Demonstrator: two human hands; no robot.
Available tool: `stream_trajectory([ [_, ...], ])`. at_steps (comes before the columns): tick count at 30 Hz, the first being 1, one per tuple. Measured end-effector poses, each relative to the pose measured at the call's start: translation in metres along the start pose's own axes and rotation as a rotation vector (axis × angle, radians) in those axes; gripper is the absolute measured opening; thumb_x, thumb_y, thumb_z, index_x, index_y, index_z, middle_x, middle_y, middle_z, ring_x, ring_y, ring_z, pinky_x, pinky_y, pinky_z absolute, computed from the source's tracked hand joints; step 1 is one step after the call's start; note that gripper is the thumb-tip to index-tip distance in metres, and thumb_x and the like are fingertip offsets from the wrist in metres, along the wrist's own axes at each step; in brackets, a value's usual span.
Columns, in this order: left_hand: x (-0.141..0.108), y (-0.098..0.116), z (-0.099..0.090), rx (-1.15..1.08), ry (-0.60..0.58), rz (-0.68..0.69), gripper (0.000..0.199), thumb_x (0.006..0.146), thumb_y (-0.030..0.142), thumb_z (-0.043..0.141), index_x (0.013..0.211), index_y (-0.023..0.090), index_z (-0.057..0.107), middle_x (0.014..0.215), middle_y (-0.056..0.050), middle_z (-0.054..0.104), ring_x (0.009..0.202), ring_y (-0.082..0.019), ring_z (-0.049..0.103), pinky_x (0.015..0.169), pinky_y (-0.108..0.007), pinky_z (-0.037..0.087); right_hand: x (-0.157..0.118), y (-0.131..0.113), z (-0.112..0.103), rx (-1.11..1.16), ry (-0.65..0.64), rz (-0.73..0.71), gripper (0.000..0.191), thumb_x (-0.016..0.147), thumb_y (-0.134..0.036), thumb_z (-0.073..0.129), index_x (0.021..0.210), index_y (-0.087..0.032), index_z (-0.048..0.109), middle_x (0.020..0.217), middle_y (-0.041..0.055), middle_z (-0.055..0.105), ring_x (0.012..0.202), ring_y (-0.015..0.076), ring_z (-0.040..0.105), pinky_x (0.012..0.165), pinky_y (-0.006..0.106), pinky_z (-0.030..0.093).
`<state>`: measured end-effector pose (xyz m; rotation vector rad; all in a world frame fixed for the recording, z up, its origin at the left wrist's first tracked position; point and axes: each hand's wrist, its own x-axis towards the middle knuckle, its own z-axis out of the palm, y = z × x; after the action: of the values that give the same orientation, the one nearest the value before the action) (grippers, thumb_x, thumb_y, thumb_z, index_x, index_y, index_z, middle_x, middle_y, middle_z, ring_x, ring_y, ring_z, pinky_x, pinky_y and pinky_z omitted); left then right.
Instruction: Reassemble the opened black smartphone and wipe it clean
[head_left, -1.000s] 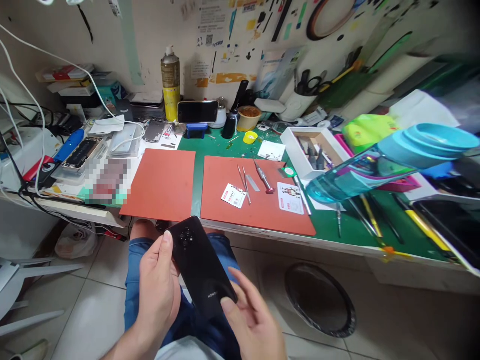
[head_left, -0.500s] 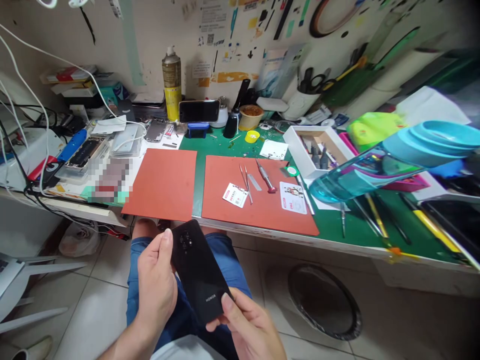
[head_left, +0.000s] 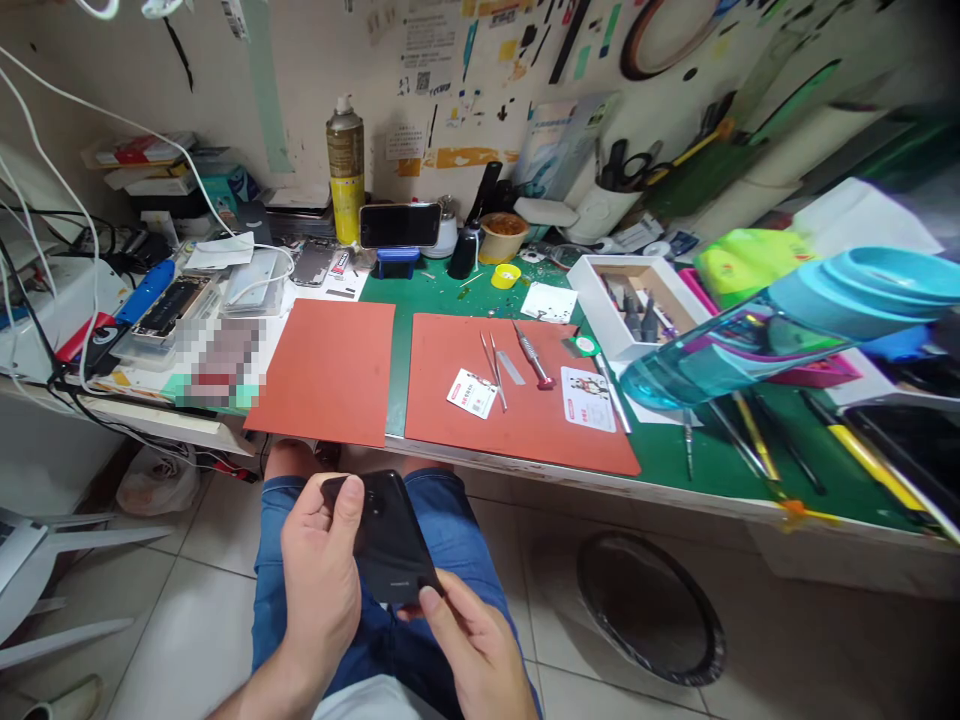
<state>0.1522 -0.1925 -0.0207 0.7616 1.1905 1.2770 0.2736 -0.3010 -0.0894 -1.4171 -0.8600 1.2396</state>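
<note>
A black phone (head_left: 397, 545) is held over my lap, its back with the camera lenses facing me and tilted away. My left hand (head_left: 322, 560) grips its upper left side, thumb across the back beside the lenses. At the lower right corner, my right hand (head_left: 476, 640) pinches the phone between thumb and fingers. Beyond it on the bench lie two red-brown mats, a left one (head_left: 330, 370) and a right one (head_left: 450, 440). Tweezers (head_left: 495, 372), a screwdriver (head_left: 532, 355) and two printed cards (head_left: 472, 393) rest on the right mat.
A blue bottle (head_left: 750, 330) leans across a white box (head_left: 630, 290) on the right. At the back stand a spray can (head_left: 346, 170) and a propped phone (head_left: 400, 225). White cables (head_left: 90, 240) hang at the left. A round black-rimmed bin (head_left: 651, 608) stands below the bench.
The phone has been tipped so its back looks shorter and its lettering fainter. My left thumb now lies further over its top, and my right hand has shifted slightly left.
</note>
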Motion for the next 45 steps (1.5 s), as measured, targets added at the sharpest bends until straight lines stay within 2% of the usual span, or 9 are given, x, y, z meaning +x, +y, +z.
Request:
stream_trajectory([
  [6, -0.011, -0.008, -0.009, 0.203, -0.129, 0.012, 0.039, 0.092, 0.056, 0.078, 0.1, 0.018, 0.073, 0.085, -0.004, 0.073, 0.07, -0.016, 0.066, 0.063, -0.023, 0.052, 0.017, -0.035, 0.003, -0.035, 0.181, -0.212, 0.051, 0.091, -0.045, 0.082, 0.137, -0.023, 0.076, 0.132, 0.012, 0.08, 0.119, 0.0297, 0.078, 0.105, 0.039, 0.062],
  [8, -0.016, -0.007, -0.006, 0.297, -0.182, 0.059, 0.037, 0.094, 0.056, 0.075, 0.1, 0.019, 0.075, 0.089, -0.006, 0.075, 0.076, -0.017, 0.069, 0.069, -0.024, 0.054, 0.026, -0.06, 0.006, 0.014, 0.21, -0.22, 0.052, 0.084, -0.045, 0.089, 0.13, -0.024, 0.079, 0.126, 0.0107, 0.082, 0.114, 0.0291, 0.079, 0.102, 0.036, 0.063],
  [13, -0.02, -0.009, -0.002, 0.394, -0.29, 0.184, 0.033, 0.102, 0.052, 0.066, 0.102, 0.022, 0.079, 0.1, -0.008, 0.078, 0.091, -0.02, 0.072, 0.082, -0.024, 0.053, 0.037, -0.09, 0.01, 0.058, 0.205, -0.121, 0.015, 0.089, -0.04, 0.083, 0.094, -0.027, 0.089, 0.095, 0.0048, 0.087, 0.088, 0.0241, 0.082, 0.081, 0.029, 0.064],
  [21, -0.013, -0.017, -0.01, 0.274, -0.328, 0.012, 0.041, 0.1, 0.057, 0.067, 0.106, 0.018, 0.079, 0.106, -0.011, 0.078, 0.096, -0.024, 0.071, 0.082, -0.029, 0.054, 0.039, -0.078, -0.002, 0.126, 0.083, -0.102, 0.034, 0.102, -0.053, 0.067, 0.111, -0.028, 0.088, 0.108, 0.0079, 0.086, 0.098, 0.0278, 0.081, 0.093, 0.037, 0.063],
  [26, -0.003, -0.004, 0.001, 0.035, -0.212, -0.114, 0.046, 0.091, 0.062, 0.076, 0.096, 0.016, 0.077, 0.088, -0.007, 0.076, 0.076, -0.02, 0.069, 0.069, -0.029, 0.055, 0.029, -0.051, -0.011, 0.192, 0.039, -0.081, 0.044, 0.103, -0.058, 0.062, 0.13, -0.027, 0.08, 0.124, 0.0111, 0.082, 0.117, 0.029, 0.076, 0.107, 0.041, 0.058],
  [29, 0.003, 0.004, 0.01, -0.125, -0.192, -0.139, 0.046, 0.087, 0.062, 0.081, 0.089, 0.017, 0.075, 0.083, -0.005, 0.074, 0.078, -0.02, 0.069, 0.076, -0.032, 0.058, 0.017, -0.031, -0.015, 0.0, -0.008, 0.006, 0.04, 0.089, -0.054, 0.082, 0.114, -0.023, 0.085, 0.095, 0.0081, 0.084, 0.089, 0.0274, 0.079, 0.086, 0.032, 0.064],
  [33, 0.005, 0.004, 0.007, -0.124, -0.326, -0.191, 0.041, 0.091, 0.058, 0.079, 0.098, 0.018, 0.077, 0.085, -0.005, 0.074, 0.08, -0.018, 0.069, 0.078, -0.03, 0.057, 0.009, -0.021, -0.013, 0.025, 0.086, 0.056, 0.039, 0.087, -0.059, 0.08, 0.089, -0.02, 0.086, 0.065, 0.0029, 0.073, 0.059, 0.0216, 0.066, 0.055, 0.026, 0.055],
  [40, -0.005, 0.004, -0.005, -0.101, -0.327, -0.159, 0.032, 0.095, 0.05, 0.079, 0.106, 0.019, 0.078, 0.084, -0.005, 0.073, 0.077, -0.016, 0.068, 0.075, -0.028, 0.057, 0.009, -0.028, -0.002, 0.207, 0.1, 0.101, 0.037, 0.082, -0.057, 0.086, 0.092, -0.021, 0.086, 0.074, 0.0064, 0.077, 0.066, 0.0257, 0.071, 0.06, 0.031, 0.06],
  [45, -0.007, 0.006, -0.011, -0.108, -0.376, -0.245, 0.041, 0.084, 0.05, 0.089, 0.109, 0.019, 0.08, 0.082, -0.006, 0.075, 0.074, -0.018, 0.071, 0.072, -0.029, 0.059, 0.01, -0.034, 0.002, 0.202, 0.159, 0.074, 0.037, 0.08, -0.054, 0.089, 0.094, -0.02, 0.087, 0.075, 0.0072, 0.079, 0.069, 0.0276, 0.074, 0.063, 0.033, 0.063],
])
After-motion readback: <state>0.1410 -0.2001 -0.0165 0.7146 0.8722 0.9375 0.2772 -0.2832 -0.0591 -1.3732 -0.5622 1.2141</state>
